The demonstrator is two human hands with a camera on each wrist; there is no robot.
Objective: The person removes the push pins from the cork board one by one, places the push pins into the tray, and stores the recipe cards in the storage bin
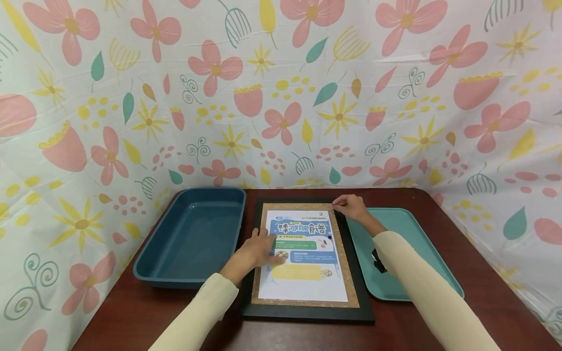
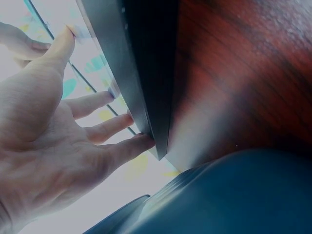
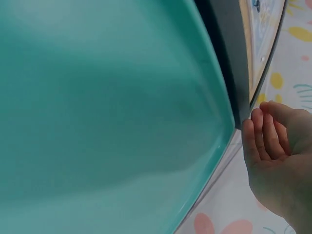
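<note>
A poster [image 1: 303,257] lay within a frame [image 1: 307,313] at lower centre, seemingly light, easily creased and best held by its edges, as a person's left hand [image 1: 256,249] spread its fingers over the left side and the right hand [image 1: 352,207] bunched its fingertips at the frame's upper-right corner, any grip unclear.

Between my left hand [image 1: 259,251] and right hand [image 1: 352,206] I read "减肥食谱" on a white rectangular paper sheet [image 1: 303,291]; smaller print blurs.
</note>
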